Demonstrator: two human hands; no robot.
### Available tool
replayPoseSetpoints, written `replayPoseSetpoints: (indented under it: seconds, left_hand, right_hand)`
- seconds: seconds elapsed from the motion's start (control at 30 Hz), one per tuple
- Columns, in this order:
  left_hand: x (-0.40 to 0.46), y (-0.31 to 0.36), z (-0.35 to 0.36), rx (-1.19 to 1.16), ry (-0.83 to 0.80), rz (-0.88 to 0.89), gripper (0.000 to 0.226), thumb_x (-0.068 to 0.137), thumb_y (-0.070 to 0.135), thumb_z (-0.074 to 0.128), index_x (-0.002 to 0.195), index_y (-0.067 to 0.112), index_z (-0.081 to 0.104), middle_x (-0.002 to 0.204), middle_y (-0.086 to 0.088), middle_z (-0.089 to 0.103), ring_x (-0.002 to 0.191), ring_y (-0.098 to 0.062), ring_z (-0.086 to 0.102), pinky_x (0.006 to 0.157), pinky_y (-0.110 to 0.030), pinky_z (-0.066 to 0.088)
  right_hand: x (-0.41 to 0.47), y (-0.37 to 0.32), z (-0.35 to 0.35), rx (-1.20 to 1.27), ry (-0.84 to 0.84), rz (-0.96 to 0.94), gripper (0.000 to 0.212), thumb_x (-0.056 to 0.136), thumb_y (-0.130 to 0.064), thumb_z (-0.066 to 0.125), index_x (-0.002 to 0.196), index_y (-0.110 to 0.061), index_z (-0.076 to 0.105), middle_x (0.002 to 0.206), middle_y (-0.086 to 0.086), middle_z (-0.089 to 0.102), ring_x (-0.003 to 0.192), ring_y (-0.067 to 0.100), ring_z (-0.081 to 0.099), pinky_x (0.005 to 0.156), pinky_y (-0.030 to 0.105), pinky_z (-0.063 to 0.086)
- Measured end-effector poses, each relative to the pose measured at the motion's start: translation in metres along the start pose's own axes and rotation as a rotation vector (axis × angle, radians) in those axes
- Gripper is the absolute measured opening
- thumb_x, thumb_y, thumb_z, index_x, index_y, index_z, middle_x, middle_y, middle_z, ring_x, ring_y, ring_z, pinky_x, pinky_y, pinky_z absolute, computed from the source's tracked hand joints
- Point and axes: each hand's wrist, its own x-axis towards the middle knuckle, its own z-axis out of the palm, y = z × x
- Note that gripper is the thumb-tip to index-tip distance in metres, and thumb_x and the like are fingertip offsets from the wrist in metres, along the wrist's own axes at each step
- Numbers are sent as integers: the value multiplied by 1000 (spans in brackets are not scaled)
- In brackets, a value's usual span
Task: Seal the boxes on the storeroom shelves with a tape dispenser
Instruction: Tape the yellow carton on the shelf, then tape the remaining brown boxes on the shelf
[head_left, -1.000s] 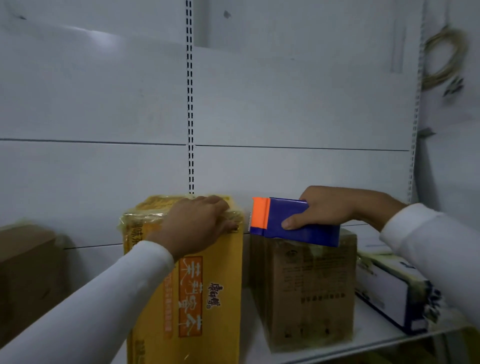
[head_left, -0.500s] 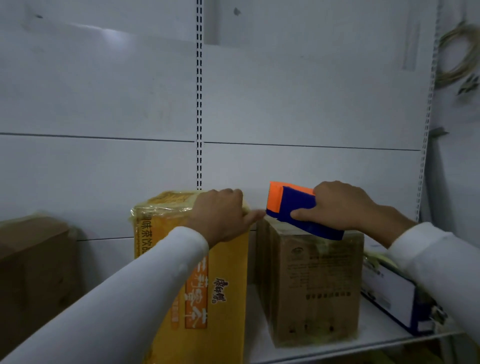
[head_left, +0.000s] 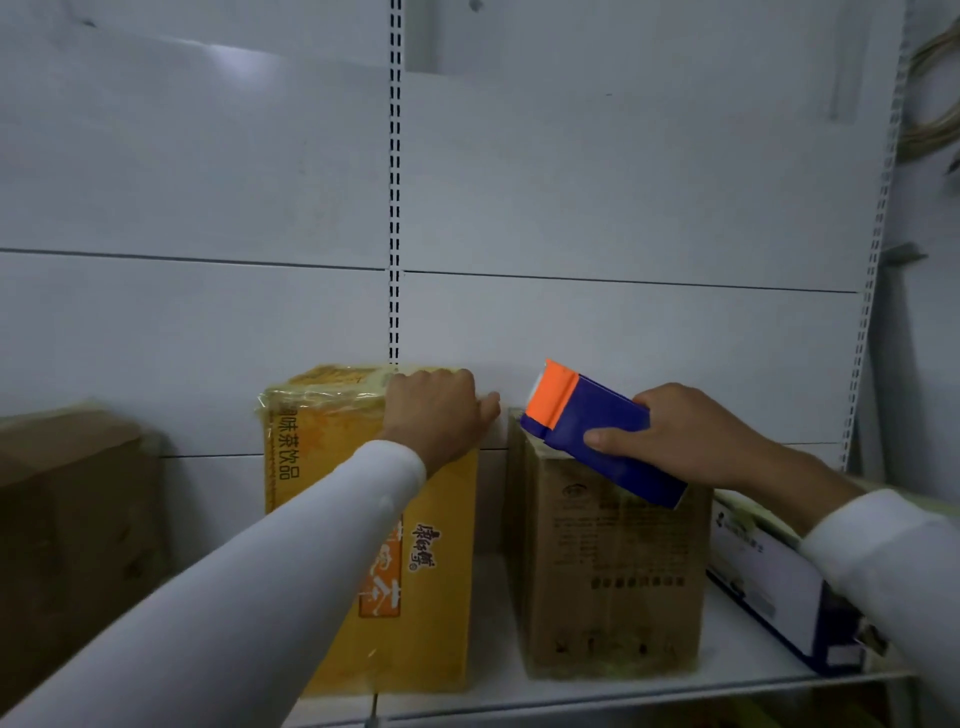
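While a dim brown box (head_left: 72, 519) sits at the far 9 o'clock edge of the shelf (head_left: 597, 691), the yellow box (head_left: 363, 519) stands next in line, its top wrapped in wrinkled clear film. The left hand (head_left: 439, 415) lies on that top's right rear corner, fingers bent over it and thumb pointing toward 3 o'clock, steadying the box without pinching anything. Just beside it, a narrow gap apart, stands the brown carton (head_left: 613, 561). The tape dispenser (head_left: 597, 436) rests tilted on the carton's top front edge, its orange end raised toward 10 o'clock and its long axis running down toward 4 o'clock. The right hand (head_left: 691, 436) wraps around its blue body, thumb on the near side. At 3 o'clock lies a white and blue box (head_left: 769, 582). The orange end points at the yellow box, which lies at 9 o'clock from the right hand, so that hand probably needs only a short sideways carry to reach the film-covered top.
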Motion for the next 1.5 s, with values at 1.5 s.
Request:
replayPoseSetpoints:
  seconds: [1.5]
  left_hand:
    - [-331,-409,-188,-175,-275,-72,53,86,57,55,129,26,54,131,8,54,116,-12,54,95,-33,48]
  right_hand:
    - [-62,-374,165,352,-274,-303,47,74,-63,71,73,-17,64,63,-11,70,52,4,65,45,15,38]
